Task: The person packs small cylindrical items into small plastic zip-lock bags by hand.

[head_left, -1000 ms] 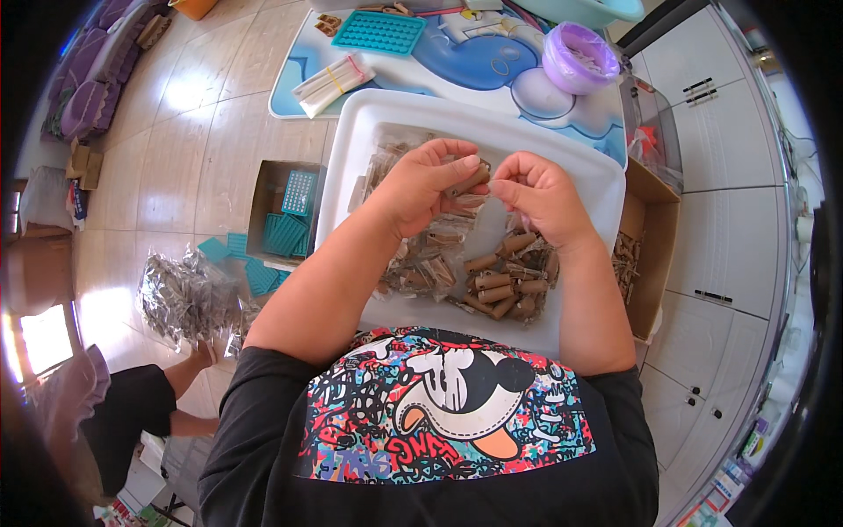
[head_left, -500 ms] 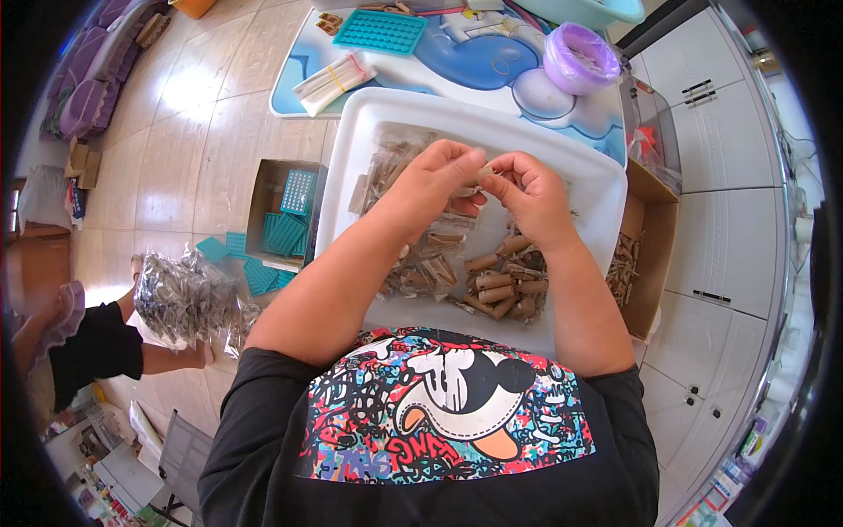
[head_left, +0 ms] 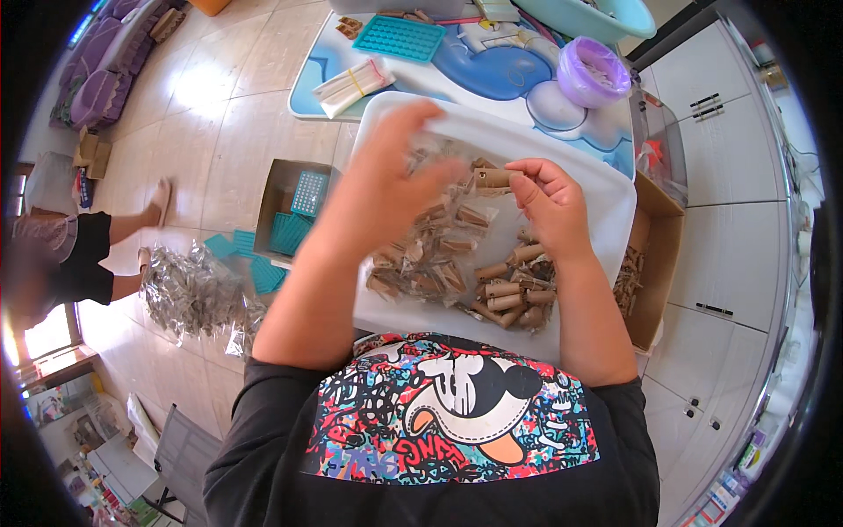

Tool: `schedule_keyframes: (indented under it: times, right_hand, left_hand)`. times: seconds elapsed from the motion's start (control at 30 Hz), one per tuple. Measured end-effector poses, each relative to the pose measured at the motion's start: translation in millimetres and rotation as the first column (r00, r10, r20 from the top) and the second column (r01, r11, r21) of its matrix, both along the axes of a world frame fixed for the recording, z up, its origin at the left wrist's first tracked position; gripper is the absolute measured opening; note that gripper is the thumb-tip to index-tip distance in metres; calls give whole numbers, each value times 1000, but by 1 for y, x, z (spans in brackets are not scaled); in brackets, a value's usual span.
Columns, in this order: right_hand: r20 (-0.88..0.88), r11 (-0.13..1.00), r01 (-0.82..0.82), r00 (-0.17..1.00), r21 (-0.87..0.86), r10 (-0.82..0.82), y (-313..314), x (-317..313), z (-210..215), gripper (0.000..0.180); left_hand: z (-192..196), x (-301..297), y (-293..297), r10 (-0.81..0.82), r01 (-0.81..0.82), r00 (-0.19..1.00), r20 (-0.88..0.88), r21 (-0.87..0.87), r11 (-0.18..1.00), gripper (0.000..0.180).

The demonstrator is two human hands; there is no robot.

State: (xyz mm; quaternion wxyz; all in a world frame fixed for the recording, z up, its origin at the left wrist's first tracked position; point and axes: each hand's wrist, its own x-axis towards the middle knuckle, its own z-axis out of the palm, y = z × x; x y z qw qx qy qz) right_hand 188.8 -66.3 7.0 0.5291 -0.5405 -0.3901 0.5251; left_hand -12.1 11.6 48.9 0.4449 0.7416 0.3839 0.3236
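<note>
My right hand (head_left: pixel 553 202) pinches one end of a small brown roll (head_left: pixel 493 178), which seems to be in clear film, over the white tray (head_left: pixel 606 224). Smeared by motion, my left hand (head_left: pixel 399 180) is raised at the tray's left side, its thumb and fingers apart and nothing seen in them. Below it lies a heap of brown pieces in clear bags (head_left: pixel 430 255). Bare brown rolls (head_left: pixel 505 294) are piled at the tray's near right, below my right hand. My left hand and forearm hide part of the tray's left side.
A cardboard box (head_left: pixel 657 228) of brown pieces stands right of the tray; another box (head_left: pixel 274 189) holds teal trays. Bulging clear bags (head_left: pixel 198 290) lie on the floor, near another person's legs (head_left: pixel 132 228). On the table behind are a teal mould (head_left: pixel 399 39) and a purple tub (head_left: pixel 593 75).
My hands were together over the tray; the left has moved away to the left and opened. The right keeps hold of the brown roll. The other person's leg has shifted.
</note>
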Motion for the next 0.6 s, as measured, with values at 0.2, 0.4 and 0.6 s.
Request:
schedule_keyframes:
  times: [0.2, 0.4, 0.6]
  right_hand:
    - [-72, 998, 4, 997, 70, 1, 0, -4, 7, 21]
    - [21, 997, -17, 1000, 74, 16, -1, -8, 7, 22]
    - [12, 997, -40, 999, 68, 39, -1, -10, 7, 22]
  left_hand:
    - [-56, -79, 124, 541, -453, 796, -270, 326, 830, 47]
    - [-94, -82, 165, 555, -556, 712, -430, 138, 820, 39]
    - [-133, -109, 160, 588, -537, 800, -123, 292, 792, 31]
